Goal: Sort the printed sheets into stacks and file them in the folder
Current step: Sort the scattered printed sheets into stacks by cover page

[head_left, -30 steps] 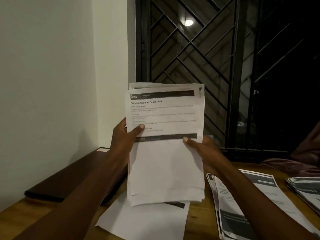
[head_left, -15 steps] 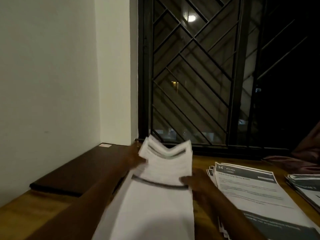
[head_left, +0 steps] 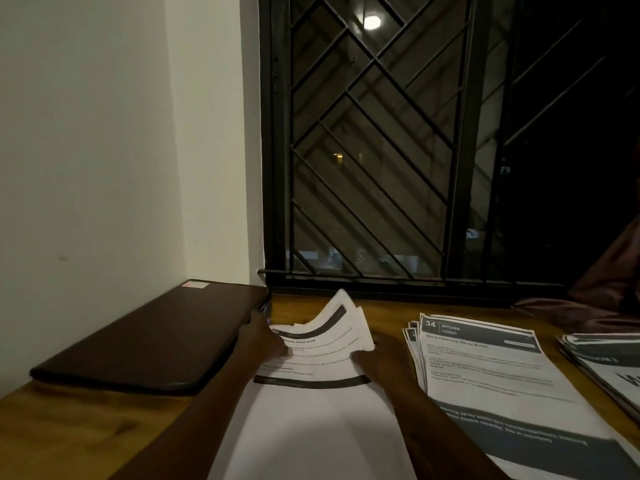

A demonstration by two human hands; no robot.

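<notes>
the left hand (head_left: 264, 336) pinches the left edge of a bundle of printed sheets (head_left: 322, 355), thumb lying on the top page and the other fingers hidden under the paper. the right hand (head_left: 379, 358) grips the opposite edge, thumb tip on the printed face and the rest of its fingers out of sight beneath. between the two hands the bundle lies low over the table. its near end runs flat toward the bottom of the view, and its far end, just past the fingertips, curls upward in a fan of loose corners. a dark band crosses the page just nearer than both thumbs. the small print is too blurred to read.

just left of the left-hand fingers, right beside the knuckles, a dark brown folder (head_left: 149, 341) lies closed and flat along the wall (head_left: 86, 150). just right of the right hand a second stack (head_left: 485, 372) lies face up and slightly fanned, its top page headed "34 kitchen". farther right, apart from it, a third stack (head_left: 602, 365) reaches the edge of the view. all of these rest on a wooden table (head_left: 69, 431). beyond the fingertips stands a dark window with a diagonal metal grille (head_left: 363, 150). far right of the hands a dark red cloth (head_left: 609, 292) lies by the sill.
</notes>
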